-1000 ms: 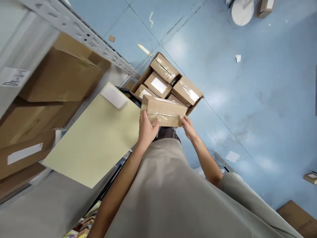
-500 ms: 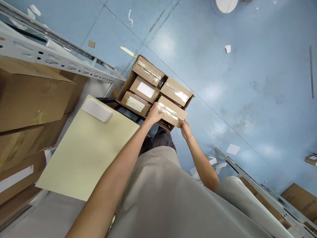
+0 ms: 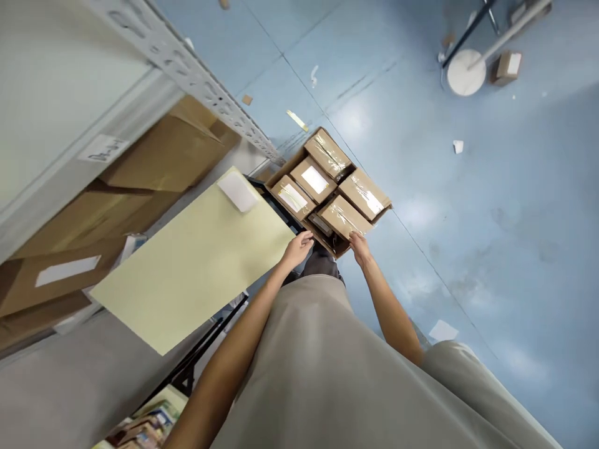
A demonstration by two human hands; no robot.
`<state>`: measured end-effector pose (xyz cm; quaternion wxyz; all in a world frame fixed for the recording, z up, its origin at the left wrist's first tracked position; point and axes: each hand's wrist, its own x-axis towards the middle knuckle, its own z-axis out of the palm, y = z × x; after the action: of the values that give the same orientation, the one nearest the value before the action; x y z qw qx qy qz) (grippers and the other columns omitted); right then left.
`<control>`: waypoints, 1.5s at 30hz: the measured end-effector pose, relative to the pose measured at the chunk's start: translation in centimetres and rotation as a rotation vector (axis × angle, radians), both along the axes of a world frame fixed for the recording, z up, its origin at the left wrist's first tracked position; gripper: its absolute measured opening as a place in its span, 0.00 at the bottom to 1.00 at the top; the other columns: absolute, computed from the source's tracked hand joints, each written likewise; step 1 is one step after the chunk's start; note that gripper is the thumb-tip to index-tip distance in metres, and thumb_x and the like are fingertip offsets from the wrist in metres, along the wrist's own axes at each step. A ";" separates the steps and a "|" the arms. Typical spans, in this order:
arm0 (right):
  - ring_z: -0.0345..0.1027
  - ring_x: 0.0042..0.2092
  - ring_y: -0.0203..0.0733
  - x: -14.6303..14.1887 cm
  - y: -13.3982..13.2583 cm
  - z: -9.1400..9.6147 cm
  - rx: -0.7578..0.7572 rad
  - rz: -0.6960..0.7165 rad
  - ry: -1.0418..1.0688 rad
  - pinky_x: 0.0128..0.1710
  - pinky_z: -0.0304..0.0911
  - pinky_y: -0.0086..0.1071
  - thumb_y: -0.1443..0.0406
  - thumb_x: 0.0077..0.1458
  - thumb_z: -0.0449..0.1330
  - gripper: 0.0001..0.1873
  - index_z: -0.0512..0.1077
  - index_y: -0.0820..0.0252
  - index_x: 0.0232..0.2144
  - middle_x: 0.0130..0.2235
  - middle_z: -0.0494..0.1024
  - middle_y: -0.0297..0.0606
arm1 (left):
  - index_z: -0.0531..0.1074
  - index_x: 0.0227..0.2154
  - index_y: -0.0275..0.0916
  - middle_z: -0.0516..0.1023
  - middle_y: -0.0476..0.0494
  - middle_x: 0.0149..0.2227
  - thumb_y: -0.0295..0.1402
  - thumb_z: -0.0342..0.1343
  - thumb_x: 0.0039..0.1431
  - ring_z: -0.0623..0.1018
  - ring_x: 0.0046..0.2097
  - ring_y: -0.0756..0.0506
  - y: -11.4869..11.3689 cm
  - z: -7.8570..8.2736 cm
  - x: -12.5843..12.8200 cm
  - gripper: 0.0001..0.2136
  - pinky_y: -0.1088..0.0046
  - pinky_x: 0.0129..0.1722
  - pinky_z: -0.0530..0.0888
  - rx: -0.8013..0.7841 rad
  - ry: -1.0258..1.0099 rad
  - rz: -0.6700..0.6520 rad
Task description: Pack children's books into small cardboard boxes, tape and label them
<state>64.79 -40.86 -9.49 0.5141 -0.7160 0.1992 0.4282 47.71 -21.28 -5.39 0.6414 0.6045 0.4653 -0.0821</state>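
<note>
An open brown carton (image 3: 281,171) stands on the blue floor and holds several small taped cardboard boxes. The nearest small taped box (image 3: 344,217) lies in the carton's near right corner. My right hand (image 3: 360,246) rests on that box's near end, fingers curled on its edge. My left hand (image 3: 297,249) hovers just off the carton's near rim, fingers loosely spread and holding nothing. A gap with a dark item (image 3: 321,224) shows in the carton between my hands.
A pale yellow board (image 3: 196,262) with a white pad (image 3: 236,191) lies to the left on a black stand. Grey metal shelving (image 3: 187,62) with big cartons (image 3: 154,162) runs along the left. Paper scraps litter the floor; a round white base (image 3: 463,79) stands far right.
The small taped box went from held up in both hands down into the carton's near right corner. My left hand has let go and pulled back; the view has shifted.
</note>
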 end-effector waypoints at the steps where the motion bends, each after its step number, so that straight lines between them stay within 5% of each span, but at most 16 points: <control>1: 0.80 0.48 0.44 0.0 0.4 0.4 -0.022 0.006 0.025 0.60 0.74 0.41 0.55 0.53 0.68 0.15 0.78 0.55 0.41 0.38 0.86 0.35 | 0.81 0.55 0.38 0.86 0.25 0.63 0.38 0.68 0.64 0.86 0.65 0.31 0.3 0.3 -1.3 0.18 0.41 0.75 0.75 -0.009 -0.013 0.047; 9: 0.86 0.48 0.45 -3.3 6.4 4.8 0.010 0.244 0.099 0.61 0.75 0.40 0.59 0.58 0.70 0.10 0.80 0.56 0.41 0.45 0.91 0.45 | 0.83 0.49 0.41 0.89 0.26 0.58 0.52 0.73 0.59 0.87 0.64 0.29 0.8 2.6 -11.4 0.24 0.43 0.73 0.77 0.002 -0.180 0.411; 15: 0.88 0.52 0.52 -13.0 10.5 10.3 0.058 0.636 -0.005 0.64 0.77 0.46 0.53 0.57 0.74 0.14 0.81 0.54 0.38 0.45 0.92 0.46 | 0.84 0.48 0.43 0.90 0.28 0.56 0.64 0.75 0.52 0.89 0.59 0.28 -2.0 4.6 -23.2 0.32 0.44 0.67 0.82 0.046 -0.424 0.742; 20: 0.89 0.52 0.60 -22.2 10.3 15.6 0.024 1.025 -0.117 0.64 0.78 0.52 0.46 0.46 0.79 0.22 0.83 0.52 0.35 0.44 0.92 0.48 | 0.85 0.43 0.46 0.92 0.31 0.48 0.70 0.75 0.42 0.91 0.52 0.28 -6.7 2.6 -34.9 0.36 0.45 0.61 0.86 0.094 -0.506 1.084; 24: 0.87 0.55 0.65 -27.0 11.0 19.7 -0.024 1.339 -0.249 0.66 0.75 0.56 0.40 0.35 0.82 0.31 0.87 0.50 0.36 0.45 0.92 0.48 | 0.83 0.35 0.45 0.90 0.33 0.39 0.64 0.77 0.40 0.90 0.48 0.28 -10.8 -0.1 -43.2 0.30 0.44 0.58 0.86 0.049 -0.464 1.361; 28: 0.86 0.55 0.65 -33.3 13.8 22.4 0.011 1.549 -0.382 0.67 0.74 0.57 0.38 0.34 0.81 0.32 0.88 0.50 0.36 0.47 0.92 0.47 | 0.77 0.29 0.46 0.85 0.40 0.30 0.58 0.77 0.41 0.88 0.44 0.29 -15.6 -1.8 -50.4 0.24 0.42 0.60 0.83 0.008 -0.353 1.679; 35: 0.85 0.56 0.63 -49.4 17.4 22.4 0.128 1.939 -0.371 0.64 0.75 0.53 0.39 0.38 0.81 0.33 0.89 0.53 0.40 0.50 0.92 0.50 | 0.79 0.34 0.41 0.88 0.35 0.36 0.57 0.74 0.45 0.88 0.45 0.31 -24.0 -0.5 -58.5 0.25 0.41 0.59 0.82 0.009 -0.337 2.046; 45: 0.86 0.57 0.65 -73.0 19.2 17.7 0.305 2.321 -0.147 0.64 0.75 0.54 0.35 0.39 0.80 0.37 0.87 0.54 0.40 0.52 0.92 0.51 | 0.85 0.43 0.41 0.91 0.36 0.48 0.50 0.76 0.50 0.87 0.54 0.33 -26.1 4.6 -71.8 0.22 0.54 0.61 0.81 0.279 -0.304 2.322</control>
<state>-8.16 -21.66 8.18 -0.0939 -0.4223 -0.6570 0.6174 -24.08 -47.35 -0.75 0.3088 -0.1130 0.6602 0.6752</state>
